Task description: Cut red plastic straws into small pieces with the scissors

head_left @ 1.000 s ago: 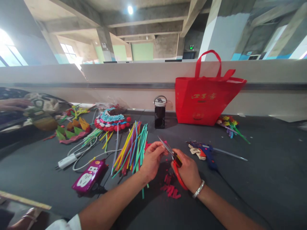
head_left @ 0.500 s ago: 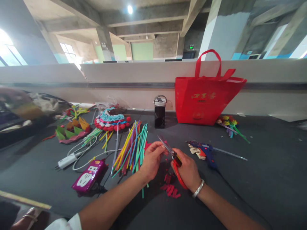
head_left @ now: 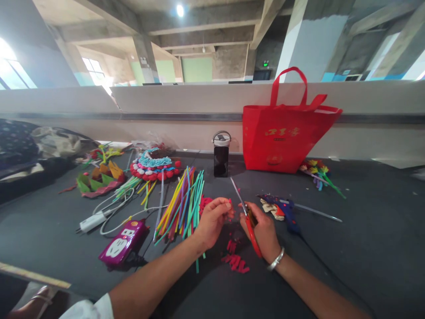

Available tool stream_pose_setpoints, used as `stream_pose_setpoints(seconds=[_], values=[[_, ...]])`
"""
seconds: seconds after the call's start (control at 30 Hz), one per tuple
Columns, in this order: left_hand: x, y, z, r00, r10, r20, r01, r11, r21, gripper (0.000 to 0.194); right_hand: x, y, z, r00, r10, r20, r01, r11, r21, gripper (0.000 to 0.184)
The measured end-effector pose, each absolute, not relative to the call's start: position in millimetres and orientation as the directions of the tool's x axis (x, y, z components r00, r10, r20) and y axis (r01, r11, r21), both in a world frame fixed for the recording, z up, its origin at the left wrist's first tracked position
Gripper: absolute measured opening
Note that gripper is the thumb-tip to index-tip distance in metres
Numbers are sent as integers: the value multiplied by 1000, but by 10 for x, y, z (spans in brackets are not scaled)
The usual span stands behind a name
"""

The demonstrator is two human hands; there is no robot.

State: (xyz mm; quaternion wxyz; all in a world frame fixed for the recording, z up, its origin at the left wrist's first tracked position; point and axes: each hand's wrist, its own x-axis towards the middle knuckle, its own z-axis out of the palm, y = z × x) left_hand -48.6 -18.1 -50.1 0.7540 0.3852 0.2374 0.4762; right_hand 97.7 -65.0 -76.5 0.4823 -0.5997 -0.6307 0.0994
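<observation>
My right hand (head_left: 264, 232) grips red-handled scissors (head_left: 247, 217), blades pointing up and away from me. My left hand (head_left: 212, 221) is pinched on a small red piece at its fingertips, just left of the blades. Below both hands lies a small heap of red cut pieces (head_left: 236, 261) on the dark table (head_left: 365, 230). A fan of coloured sticks (head_left: 184, 201) lies just left of my left hand.
A blue glue gun (head_left: 287, 212) lies right of my hands, its cord running toward me. A red tote bag (head_left: 285, 133) and a dark bottle (head_left: 221, 155) stand at the back. A purple power strip (head_left: 122, 243), white plug and craft flowers (head_left: 154, 165) lie to the left.
The scissors have swung upright and apart from my left hand's fingertips. The other person's hand and the object it held at far left are gone from view.
</observation>
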Motion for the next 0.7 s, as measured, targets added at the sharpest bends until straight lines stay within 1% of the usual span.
stream_pose_setpoints(seconds=[0.1,0.17,0.27,0.43,0.57,0.63,0.7], values=[[-483,-183,-510,504,863,-22,-508,317,801,8,993,-649,-712,248,830,500,542,309,-781,26],[-483,-190,-505,552,832,-53,-474,366,801,7,988,-663,-662,272,827,493,450,343,-824,28],[-486,-205,-494,618,780,-98,-401,420,814,6,969,-696,-594,261,831,492,367,386,-847,31],[-483,-238,-493,674,722,-157,-299,461,836,9,942,-728,-552,195,848,493,321,419,-849,29],[-476,-244,-518,670,714,-203,-244,471,848,11,938,-725,-552,201,842,501,384,403,-831,25],[-473,-237,-532,639,748,-179,-234,411,881,10,944,-713,-559,224,834,503,409,388,-826,25],[-470,-228,-540,573,811,-118,-222,292,930,10,953,-694,-573,251,838,485,405,364,-838,26]])
